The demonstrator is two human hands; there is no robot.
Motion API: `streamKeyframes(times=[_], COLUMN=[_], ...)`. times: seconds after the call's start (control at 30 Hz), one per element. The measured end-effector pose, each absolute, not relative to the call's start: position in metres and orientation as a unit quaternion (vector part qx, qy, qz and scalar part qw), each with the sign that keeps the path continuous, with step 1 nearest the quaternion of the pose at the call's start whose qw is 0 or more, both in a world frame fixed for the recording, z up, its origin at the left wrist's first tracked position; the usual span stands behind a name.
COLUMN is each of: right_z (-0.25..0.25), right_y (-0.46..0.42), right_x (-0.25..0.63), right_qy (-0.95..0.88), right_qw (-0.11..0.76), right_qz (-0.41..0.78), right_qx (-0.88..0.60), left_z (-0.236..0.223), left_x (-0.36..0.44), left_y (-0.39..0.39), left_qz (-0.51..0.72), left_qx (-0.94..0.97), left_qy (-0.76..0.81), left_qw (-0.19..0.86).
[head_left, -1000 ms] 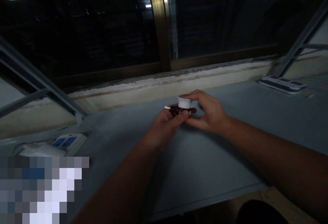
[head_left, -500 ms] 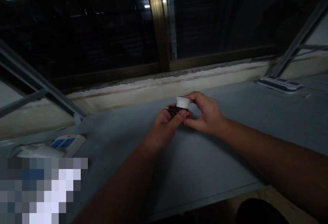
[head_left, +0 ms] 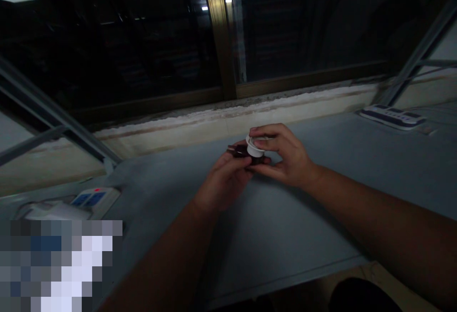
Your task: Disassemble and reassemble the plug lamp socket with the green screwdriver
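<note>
My left hand [head_left: 223,179] is shut around a small dark maroon object [head_left: 241,151], probably a bottle, and its fingers hide most of it. A white plastic cap [head_left: 254,146] sits tilted at the object's right end. My right hand [head_left: 282,152] grips that cap between thumb and fingers, from above and the right. Both hands meet above the grey table top [head_left: 271,226], and I cannot tell whether the cap is still attached.
A white and blue power strip [head_left: 392,117] lies at the table's far right. Another power strip [head_left: 94,197] with blue switches lies at the left, beside a pixelated patch. Behind the table are a pale window sill [head_left: 232,117] and dark glass panes.
The white cap has tilted and now shows its open rim. My right fingers have shifted over it, and my left hand has closed further around the dark object.
</note>
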State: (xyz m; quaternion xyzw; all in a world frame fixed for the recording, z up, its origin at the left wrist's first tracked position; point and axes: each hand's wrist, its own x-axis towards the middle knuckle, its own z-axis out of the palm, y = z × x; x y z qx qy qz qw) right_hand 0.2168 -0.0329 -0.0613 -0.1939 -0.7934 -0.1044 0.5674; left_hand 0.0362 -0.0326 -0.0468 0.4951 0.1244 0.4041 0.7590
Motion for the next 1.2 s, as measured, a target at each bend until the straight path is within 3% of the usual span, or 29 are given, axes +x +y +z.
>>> streamKeyframes(times=[0.27, 0.73, 1.0, 1.2], right_z=[-0.059, -0.058, -0.061, -0.063], right_y=[-0.036, -0.041, -0.037, -0.041], right_x=[0.218, 0.210, 0.208, 0.212], right_qy=[-0.777, -0.748, -0.782, -0.784], right_qw=[0.573, 0.586, 0.579, 0.557], right_qz=[-0.130, -0.064, -0.124, -0.179], right_qx=[-0.226, -0.306, -0.194, -0.207], left_z=[-0.047, -0.053, -0.048, -0.041], left_x=[0.035, 0.039, 0.041, 0.040], left_y=[-0.034, -0.032, -0.037, -0.043], left_qz=[0.418, 0.457, 0.438, 0.467], left_qx=[0.505, 0.503, 0.466, 0.455], left_qy=[0.150, 0.183, 0.138, 0.152], left_qw=[0.740, 0.710, 0.756, 0.742])
